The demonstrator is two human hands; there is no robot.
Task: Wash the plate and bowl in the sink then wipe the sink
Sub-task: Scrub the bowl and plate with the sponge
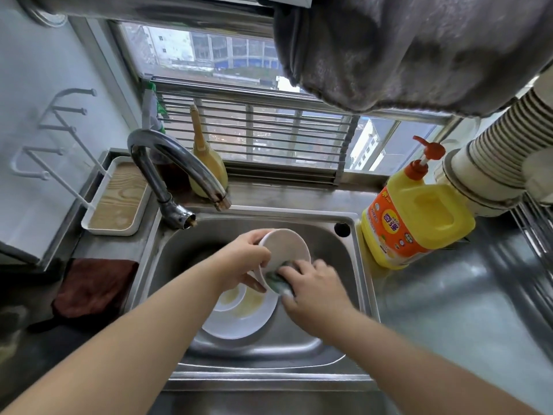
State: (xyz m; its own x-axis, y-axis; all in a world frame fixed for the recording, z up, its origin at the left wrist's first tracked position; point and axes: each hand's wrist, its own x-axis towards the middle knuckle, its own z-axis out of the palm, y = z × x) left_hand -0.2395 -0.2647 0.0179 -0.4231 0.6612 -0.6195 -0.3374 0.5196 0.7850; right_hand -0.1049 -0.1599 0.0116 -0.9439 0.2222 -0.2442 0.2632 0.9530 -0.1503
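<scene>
My left hand (244, 259) grips the rim of a white bowl (284, 250), holding it tilted on its side above the steel sink (329, 348). My right hand (314, 292) holds a green sponge (276, 280) pressed against the bowl's inside lower edge. Beneath them a white plate (239, 322) lies flat on the sink floor, smeared with yellowish residue. My left forearm hides part of the plate.
A curved chrome faucet (167, 163) arches over the sink's back left. A yellow dish soap bottle (416, 217) stands on the right counter. A dark red cloth (92, 289) lies at the left, with a wood-lined tray (116, 202) behind it. A grey towel (404, 49) hangs overhead.
</scene>
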